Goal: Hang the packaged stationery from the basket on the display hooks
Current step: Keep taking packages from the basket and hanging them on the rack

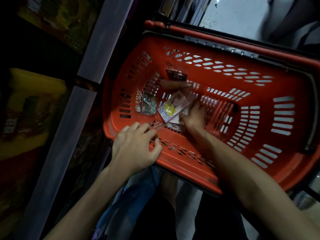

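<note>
A red basket (270, 116) with slotted walls is seen from above, its folded handle (216, 36) lying along the far rim. The left hand (136, 146) is rested on the near rim, fingers curled over the edge and closed on nothing else. The right hand (194, 116) is reached down to the basket floor, where it is laid on the edge of a pale purple packet (170, 108) with a yellow label (whether the fingers are closed on it cannot be told). A clear packet with blue rings (147, 104) is lying just left of it, and a dark packet (176, 76) is propped against the far wall. Shelving with dim boxes (32, 104) is seen at the left.
</note>
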